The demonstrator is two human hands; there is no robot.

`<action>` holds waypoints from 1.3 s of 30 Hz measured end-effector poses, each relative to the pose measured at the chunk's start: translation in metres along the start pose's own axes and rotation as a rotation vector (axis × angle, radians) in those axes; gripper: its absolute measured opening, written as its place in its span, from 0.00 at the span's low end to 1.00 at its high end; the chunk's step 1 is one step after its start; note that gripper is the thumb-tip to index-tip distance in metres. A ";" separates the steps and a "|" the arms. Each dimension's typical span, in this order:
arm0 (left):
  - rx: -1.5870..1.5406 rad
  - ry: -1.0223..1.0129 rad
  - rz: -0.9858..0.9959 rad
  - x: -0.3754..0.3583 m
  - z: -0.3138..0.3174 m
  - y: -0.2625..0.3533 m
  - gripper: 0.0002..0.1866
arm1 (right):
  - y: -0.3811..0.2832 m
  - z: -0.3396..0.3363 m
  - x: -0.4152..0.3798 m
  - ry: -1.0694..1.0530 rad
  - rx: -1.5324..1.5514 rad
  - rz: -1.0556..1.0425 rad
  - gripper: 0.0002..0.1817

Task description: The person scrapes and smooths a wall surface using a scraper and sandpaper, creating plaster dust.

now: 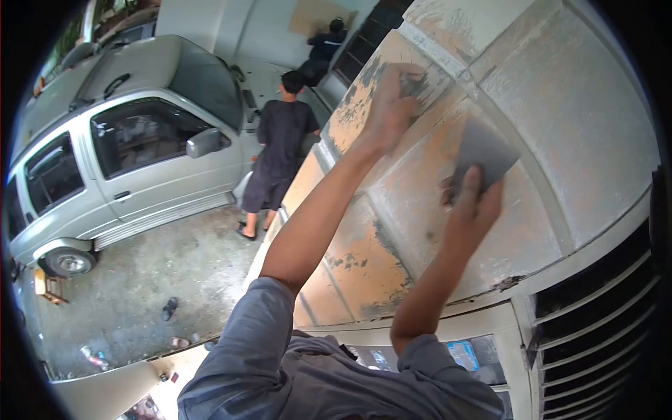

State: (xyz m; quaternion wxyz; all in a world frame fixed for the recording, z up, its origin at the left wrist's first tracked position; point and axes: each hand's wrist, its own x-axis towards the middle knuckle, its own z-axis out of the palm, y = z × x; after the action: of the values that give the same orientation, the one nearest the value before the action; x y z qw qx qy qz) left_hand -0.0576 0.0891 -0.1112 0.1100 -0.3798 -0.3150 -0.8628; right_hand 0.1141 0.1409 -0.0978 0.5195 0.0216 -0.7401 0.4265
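Note:
My left hand [388, 115] reaches up to the tiled-pattern wall [448, 161], which is patched in grey and peeling orange. Its fingers are closed round a small dark thing [414, 85] at the wall's surface, too blurred to name. Lower and to the right, my right hand [476, 206] grips a flat grey plate [488, 150] with squared corners, thumb across its lower part. The plate stands out in front of the wall; whether it touches cannot be told.
A silver car [154, 133] is parked at the left on a concrete floor [168, 266]. One person in dark clothes [285, 140] stands beside it; another person [325, 49] is farther back. A small wooden stool [50, 285] and louvre slats [602, 336] are also in view.

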 end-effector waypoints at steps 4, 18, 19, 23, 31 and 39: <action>-0.110 -0.100 -0.315 -0.066 -0.020 0.040 0.34 | 0.062 0.008 -0.053 0.010 0.457 0.337 0.11; 0.246 0.144 -0.426 -0.173 -0.054 0.078 0.20 | 0.100 0.044 -0.105 -0.522 0.835 0.513 0.28; 0.257 0.150 -0.433 -0.175 -0.057 0.079 0.20 | 0.100 0.043 -0.107 -0.586 0.831 0.573 0.28; 0.312 0.226 -0.346 -0.181 -0.057 0.078 0.18 | 0.108 0.049 -0.112 -0.531 0.786 0.557 0.29; 0.695 0.338 -0.498 -0.191 -0.039 0.078 0.13 | 0.125 0.017 -0.103 -0.583 0.872 0.687 0.28; 0.429 0.021 -0.598 -0.201 -0.060 0.062 0.10 | 0.139 0.011 -0.113 -0.786 1.071 0.835 0.29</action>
State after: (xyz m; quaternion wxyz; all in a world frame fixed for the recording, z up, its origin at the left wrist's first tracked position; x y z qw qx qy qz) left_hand 0.0713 -0.0065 -0.2592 -0.0670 -0.2304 -0.5846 -0.7750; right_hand 0.0913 0.1759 -0.2725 -0.0650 0.1387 -0.5100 0.8464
